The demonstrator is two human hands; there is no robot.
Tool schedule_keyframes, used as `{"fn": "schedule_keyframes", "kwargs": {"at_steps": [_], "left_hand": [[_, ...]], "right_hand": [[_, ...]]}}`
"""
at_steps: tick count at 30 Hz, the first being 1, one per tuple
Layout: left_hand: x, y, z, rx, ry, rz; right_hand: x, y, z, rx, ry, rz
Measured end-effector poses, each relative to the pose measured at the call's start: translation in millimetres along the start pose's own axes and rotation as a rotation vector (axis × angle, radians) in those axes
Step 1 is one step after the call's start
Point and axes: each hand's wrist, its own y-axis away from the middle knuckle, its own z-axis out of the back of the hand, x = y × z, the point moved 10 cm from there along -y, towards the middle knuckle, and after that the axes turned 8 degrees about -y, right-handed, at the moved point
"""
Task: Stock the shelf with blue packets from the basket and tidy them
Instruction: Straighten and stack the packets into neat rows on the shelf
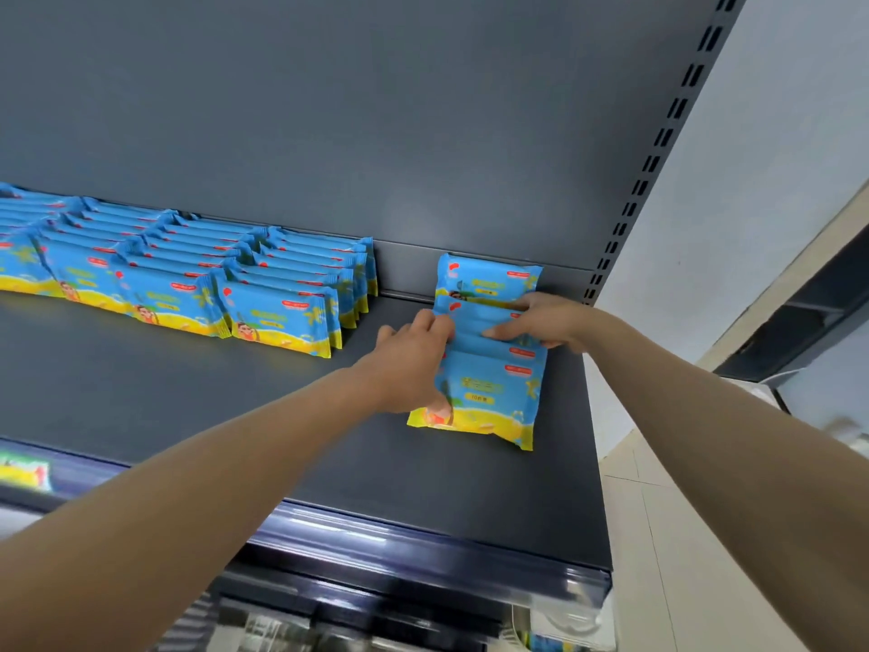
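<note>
A short row of blue and yellow packets (484, 392) leans front to back at the right end of the grey shelf (188, 383). My left hand (414, 355) grips the row's left side, fingers curled over the packet tops. My right hand (541, 322) holds the row's right side, thumb and fingers around the upper packets. The rearmost packet (489, 277) stands against the back panel. Further left, several tidy rows of the same blue packets (244, 284) fill the shelf. The basket is out of view.
The slotted shelf upright (658, 148) runs up at the right. A price rail (423, 548) lines the shelf's front edge, with a lower shelf below it. Bare shelf lies between the two packet groups. Tiled floor (682, 534) shows at the right.
</note>
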Motion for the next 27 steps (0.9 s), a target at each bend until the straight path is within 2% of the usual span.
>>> {"fn": "schedule_keyframes", "kwargs": {"at_steps": [6,12,18,22,27], "left_hand": [[16.8,-5.0,-3.7,0.001,-0.043,0.118],[18.4,-4.4,-11.9,0.050,0.110,0.114],[17.6,-4.0,-10.6,0.029,0.191,0.078],[20.9,-7.3,-5.0,-0.042,0.284,0.073],[34.7,-13.2,6.0,-0.216,0.290,0.121]], "right_hand": [[-2.4,-4.8,-2.4,0.011,-0.138,-0.012],[-4.1,-7.0,-2.7,-0.010,-0.273,-0.008],[-20.3,-0.7,6.4,-0.152,-0.596,-0.064],[-12.1,2.6,0.4,-0.144,-0.695,-0.047],[3.3,6.8,16.0,-0.340,-0.661,0.099]]}}
